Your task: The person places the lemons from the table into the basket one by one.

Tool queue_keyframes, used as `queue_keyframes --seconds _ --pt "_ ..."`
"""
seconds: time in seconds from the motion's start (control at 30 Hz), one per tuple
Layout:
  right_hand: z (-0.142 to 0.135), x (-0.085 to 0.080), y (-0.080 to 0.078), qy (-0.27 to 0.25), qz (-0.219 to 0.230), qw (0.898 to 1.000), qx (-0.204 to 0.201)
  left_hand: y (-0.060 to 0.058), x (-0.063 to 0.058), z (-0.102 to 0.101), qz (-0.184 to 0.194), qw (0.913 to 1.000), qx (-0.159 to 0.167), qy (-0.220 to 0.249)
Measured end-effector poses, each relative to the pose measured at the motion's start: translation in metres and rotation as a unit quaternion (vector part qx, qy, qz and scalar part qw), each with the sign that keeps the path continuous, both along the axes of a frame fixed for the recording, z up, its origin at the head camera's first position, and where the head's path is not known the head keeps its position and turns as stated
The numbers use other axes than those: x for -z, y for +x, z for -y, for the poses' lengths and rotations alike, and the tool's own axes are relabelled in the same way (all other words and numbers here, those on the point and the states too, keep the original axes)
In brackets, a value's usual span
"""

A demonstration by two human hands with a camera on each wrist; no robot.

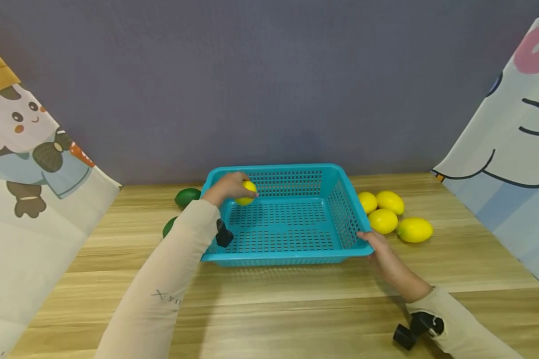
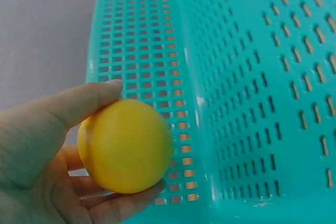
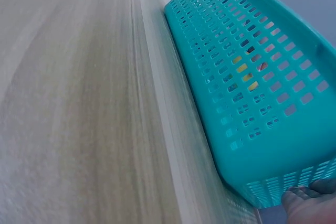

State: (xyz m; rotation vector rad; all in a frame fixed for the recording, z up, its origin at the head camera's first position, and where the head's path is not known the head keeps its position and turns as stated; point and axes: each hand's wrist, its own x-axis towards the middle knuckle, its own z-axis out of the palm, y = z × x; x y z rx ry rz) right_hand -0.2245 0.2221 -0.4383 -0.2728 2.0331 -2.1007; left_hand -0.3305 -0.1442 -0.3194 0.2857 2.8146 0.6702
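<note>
My left hand (image 1: 230, 188) grips a yellow lemon (image 1: 247, 193) inside the left part of a turquoise plastic basket (image 1: 278, 257). In the left wrist view, the thumb lies on one side of the lemon (image 2: 126, 145) and the fingers curl under the other; the basket's slotted floor and wall show behind it. At the basket's front right corner, my right hand (image 1: 382, 252) holds the rim, fingertips over the edge. The right wrist view shows only part of that hand (image 3: 312, 203), against the basket's slotted end wall (image 3: 283, 182).
Several lemons (image 1: 383, 221) lie in a group on the wooden table (image 1: 269, 319), right of the basket. Two dark green fruits (image 1: 187, 197) sit at its left, one partly behind the left sleeve. A grey wall (image 1: 269, 89) rises behind, with cartoon-printed cloths at both sides.
</note>
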Motion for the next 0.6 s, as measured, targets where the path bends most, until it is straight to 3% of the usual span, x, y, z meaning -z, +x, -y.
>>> queue_keyframes --seconds 0.3,0.6 --pt "-0.014 0.031 -0.017 0.05 -0.016 0.999 0.005 0.001 0.003 -0.002 0.007 0.9992 0.003 -0.04" --pt "-0.015 0.034 -0.018 0.045 -0.024 0.999 0.005 0.0 0.005 -0.002 0.047 0.9974 0.001 -0.054"
